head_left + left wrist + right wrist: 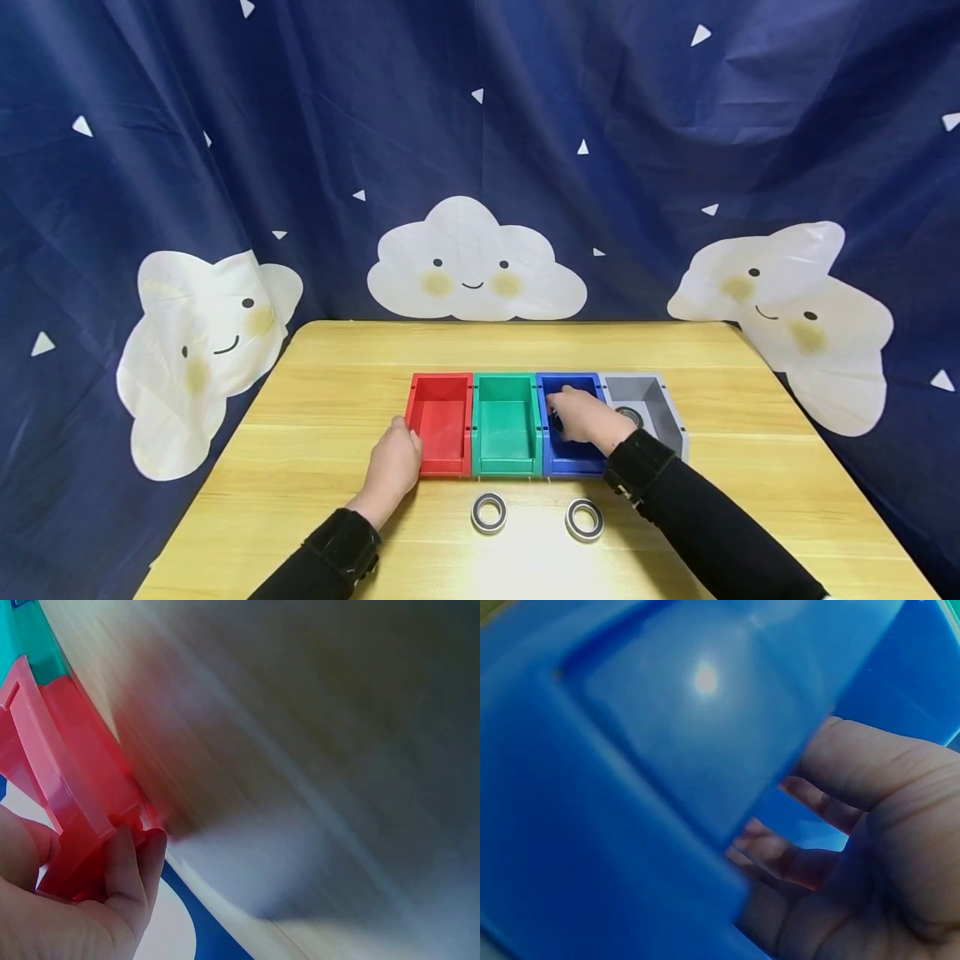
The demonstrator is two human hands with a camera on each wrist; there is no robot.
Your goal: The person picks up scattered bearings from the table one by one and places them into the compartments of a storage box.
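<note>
My left hand (395, 457) grips the outer left wall of the red bin (441, 426); in the left wrist view its thumb and fingers (124, 870) lie on either side of the red plastic. My right hand (583, 414) reaches into the blue bin (573, 469), fingers curled down. At its fingertips shows a dark ring, seemingly a bearing (556, 422), mostly covered by the hand. In the right wrist view the blue wall (682, 735) hides the fingertips. Two ball bearings (489, 513) lie flat on the table in front of the bins.
A green bin (507, 417) stands between the red and blue ones. At the right end, a grey bin (660, 408) holds a bearing (628, 414), partly hidden by the right wrist. The bins stand joined in a row on a wooden table (300, 400). Behind hangs a dark blue curtain (420, 125).
</note>
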